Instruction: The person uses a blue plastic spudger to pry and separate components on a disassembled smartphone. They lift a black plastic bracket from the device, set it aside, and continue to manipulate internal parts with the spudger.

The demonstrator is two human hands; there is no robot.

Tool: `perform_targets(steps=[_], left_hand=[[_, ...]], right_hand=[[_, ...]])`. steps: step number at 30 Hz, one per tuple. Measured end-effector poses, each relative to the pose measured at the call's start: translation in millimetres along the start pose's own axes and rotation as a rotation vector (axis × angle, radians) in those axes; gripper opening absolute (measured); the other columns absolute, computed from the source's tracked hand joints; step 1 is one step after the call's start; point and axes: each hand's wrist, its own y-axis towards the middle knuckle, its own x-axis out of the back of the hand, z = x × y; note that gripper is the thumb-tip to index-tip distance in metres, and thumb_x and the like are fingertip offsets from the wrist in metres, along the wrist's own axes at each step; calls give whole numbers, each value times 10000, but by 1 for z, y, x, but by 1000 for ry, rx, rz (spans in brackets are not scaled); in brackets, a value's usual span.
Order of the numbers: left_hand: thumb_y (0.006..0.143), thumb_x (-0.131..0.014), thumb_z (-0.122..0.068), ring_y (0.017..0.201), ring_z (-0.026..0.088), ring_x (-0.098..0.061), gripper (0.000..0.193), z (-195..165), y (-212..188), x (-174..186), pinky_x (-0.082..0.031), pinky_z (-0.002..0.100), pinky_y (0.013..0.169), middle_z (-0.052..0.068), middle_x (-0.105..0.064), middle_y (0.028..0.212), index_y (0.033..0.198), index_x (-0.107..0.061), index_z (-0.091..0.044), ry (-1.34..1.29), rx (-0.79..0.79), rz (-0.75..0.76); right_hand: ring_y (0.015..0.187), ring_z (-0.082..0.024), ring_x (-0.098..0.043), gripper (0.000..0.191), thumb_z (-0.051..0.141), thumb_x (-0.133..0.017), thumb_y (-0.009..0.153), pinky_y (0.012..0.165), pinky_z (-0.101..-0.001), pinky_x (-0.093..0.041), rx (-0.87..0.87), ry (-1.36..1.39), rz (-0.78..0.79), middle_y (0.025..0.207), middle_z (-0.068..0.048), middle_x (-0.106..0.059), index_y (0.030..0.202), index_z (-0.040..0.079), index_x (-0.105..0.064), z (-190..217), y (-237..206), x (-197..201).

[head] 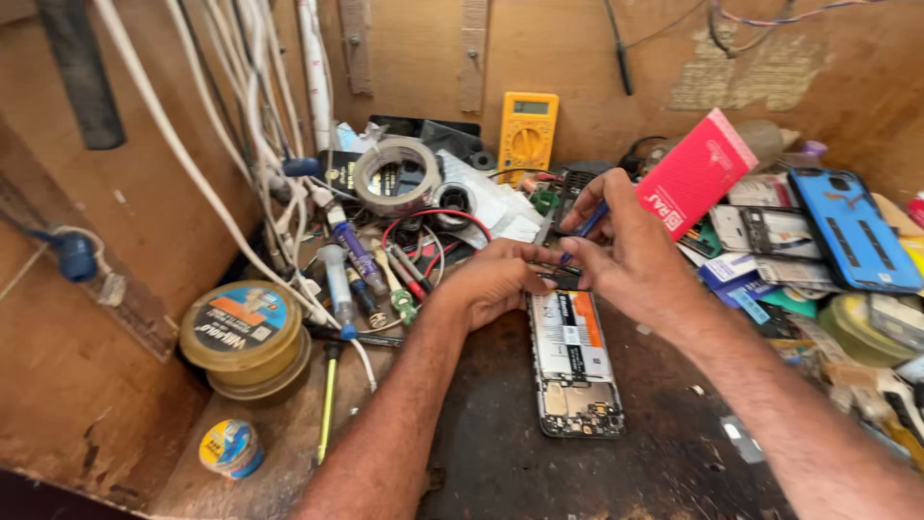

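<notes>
— Forearms come in from the bottom edge, see? His right hand (630, 255) pinches a blue-handled tool (587, 226) between thumb and fingers, tip down at the top end of the opened phone (573, 361).

— And the left hand (496, 279)?

— Fingers curled, pressed on the phone's top left corner. Phone lies face down, centre frame. Yellow multimeter (526, 135) stands behind; tape roll (397, 176) upper left of it.

Yellow multimeter (526, 132), tape roll (397, 175), pink box (696, 173)
</notes>
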Motion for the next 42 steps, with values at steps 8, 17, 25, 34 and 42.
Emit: perform_targets(steps=[8,17,25,34,42], left_hand=[[815,-561,165,966,244,-720,447,1,-7,0,-597,366,875,148,-708,1071,1239,-603,31,-38,-23,47],[779,-587,138,923,211,-710,458,3,-11,-1,-572,347,817,108,-712,1030,1216,-634,8,4,-28,0],[774,-582,142,968,188,-701,459,1,-14,1,-573,317,836,96,-714,1072,1217,-632,34,17,-48,-16],[797,-588,152,983,179,-680,493,0,-8,9,-551,299,857,99,-708,1089,1284,-603,74,4,-66,-19],[786,-599,146,1029,170,-698,509,1,-7,20,-564,295,905,118,-719,1120,1287,-579,62,-12,-68,20]], right_hand=[[673,-113,-652,293,0,-670,909,526,-286,-529,-93,-102,-15,882,-78,-636,1080,47,-436,3,-2,-2],[666,-127,-676,301,-2,-697,907,529,-296,-533,-65,-188,-13,904,-78,-658,1075,40,-451,5,-3,-1],[641,-142,-659,357,58,-770,881,524,-309,-516,-81,-251,-52,779,-67,-644,1076,61,-472,10,3,-6],[629,-149,-656,310,47,-733,893,513,-323,-508,-115,-219,-35,709,-74,-629,1070,58,-479,11,11,-7],[580,-136,-701,300,10,-651,887,495,-283,-559,-241,15,54,769,-81,-644,1101,97,-459,16,22,-10]])
